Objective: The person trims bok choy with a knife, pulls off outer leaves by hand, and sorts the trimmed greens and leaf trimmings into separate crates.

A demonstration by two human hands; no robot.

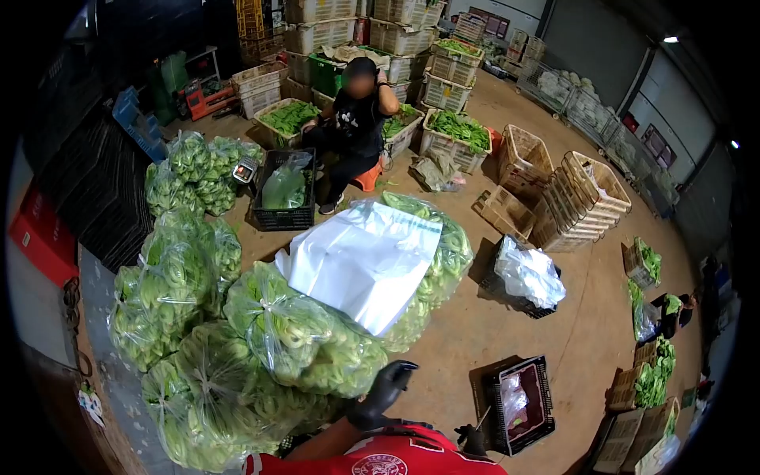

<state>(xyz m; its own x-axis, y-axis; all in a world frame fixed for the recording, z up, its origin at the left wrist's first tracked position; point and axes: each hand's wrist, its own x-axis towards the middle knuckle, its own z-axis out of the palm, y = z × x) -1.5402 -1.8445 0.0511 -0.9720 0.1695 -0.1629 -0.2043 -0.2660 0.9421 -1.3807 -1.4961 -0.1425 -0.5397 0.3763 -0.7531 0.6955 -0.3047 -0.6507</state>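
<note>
My left hand (pixel 383 397), in a black glove, is beside the clear bags of leafy greens (pixel 317 340), its fingers loosely bent and apart with nothing in them. Low in the view, my right hand (pixel 472 440), also gloved in black, is closed around a thin tool that points up and right. Just right of it stands a black crate (pixel 522 404) with clear plastic inside. A large white plastic sheet (pixel 360 261) lies across the tops of the bagged greens in front of me.
A person (pixel 360 127) sits on an orange stool near a black crate (pixel 283 190). More bagged greens (pixel 178 277) are piled left. Stacked crates (pixel 582 198) and a crate with clear plastic (pixel 526 273) stand right. Another person (pixel 677 313) bends at the far right.
</note>
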